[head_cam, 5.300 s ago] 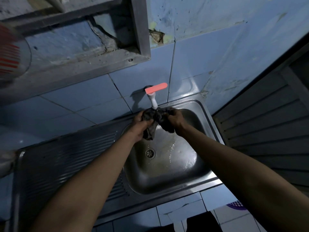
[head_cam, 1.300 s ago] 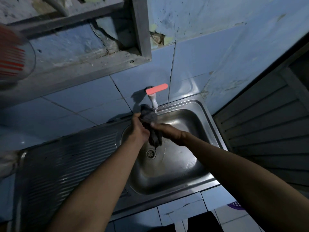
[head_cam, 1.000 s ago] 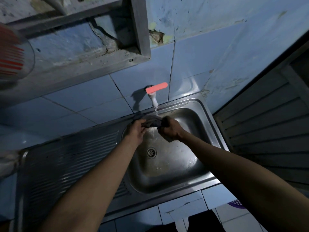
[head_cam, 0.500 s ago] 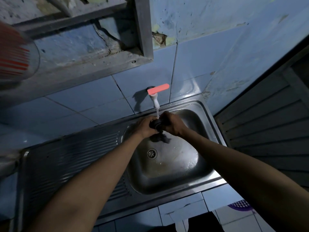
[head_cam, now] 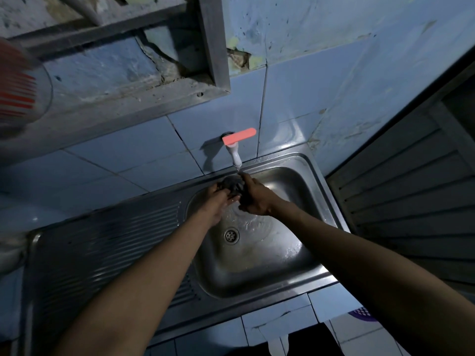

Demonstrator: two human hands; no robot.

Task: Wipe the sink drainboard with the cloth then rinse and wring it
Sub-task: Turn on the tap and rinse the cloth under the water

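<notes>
Our left hand (head_cam: 218, 200) and right hand (head_cam: 253, 199) curl around the dark, crumpled cloth (head_cam: 232, 186), mostly hiding it, beneath the tap (head_cam: 235, 155) at twelve o'clock over the steel sink (head_cam: 257, 253).

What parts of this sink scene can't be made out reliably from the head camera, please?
- Cloth: mostly hidden between the left hand and right hand; its size and fold are unclear.
- Water stream below the tap: too thin and dim to judge.
- Red-striped object: blurred, cut off by the left edge.
- Purple item: mostly hidden behind the right forearm.
- Drainboard: too dark to tell whether clean.
</notes>
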